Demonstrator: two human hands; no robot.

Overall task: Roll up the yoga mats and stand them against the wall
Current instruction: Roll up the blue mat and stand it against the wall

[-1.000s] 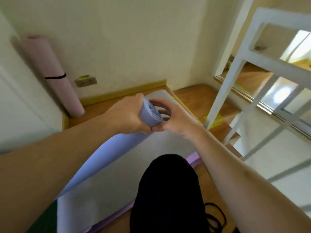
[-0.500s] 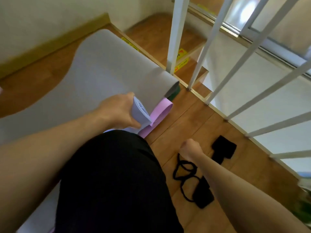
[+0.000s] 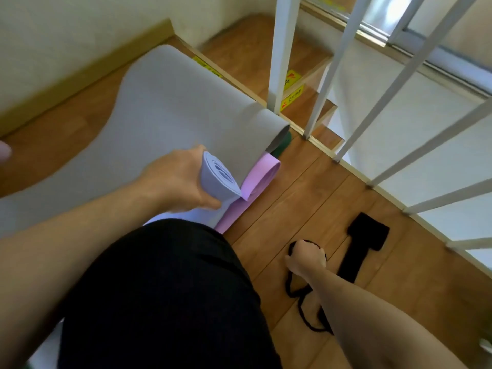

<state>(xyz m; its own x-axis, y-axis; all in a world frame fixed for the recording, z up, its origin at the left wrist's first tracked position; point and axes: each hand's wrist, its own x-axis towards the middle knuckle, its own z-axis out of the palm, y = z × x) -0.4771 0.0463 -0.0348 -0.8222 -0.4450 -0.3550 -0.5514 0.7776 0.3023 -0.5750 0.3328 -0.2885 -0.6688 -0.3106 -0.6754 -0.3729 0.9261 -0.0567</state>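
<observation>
My left hand [image 3: 178,179] grips the top end of a rolled lavender yoga mat [image 3: 218,179], held upright in front of my black shorts. My right hand [image 3: 306,255] is down at the wooden floor, fingers curled round a black elastic strap [image 3: 295,286]. A grey mat [image 3: 165,102] lies flat on the floor with its near right corner curled up. Under it a pink mat [image 3: 259,177] and a dark green mat [image 3: 283,145] stick out. At the far left edge, the foot of a rolled pink mat [image 3: 4,153] shows.
White railing bars [image 3: 279,54] stand along the right, over stairs with yellow warning stickers [image 3: 291,98]. A black fabric band [image 3: 364,241] lies on the floor right of my hand. A cream wall with a wooden skirting board [image 3: 80,78] runs behind the mats.
My right hand has left the end of the lavender roll, dropped to the floor and closed on the black strap. My view has swung down and to the right.
</observation>
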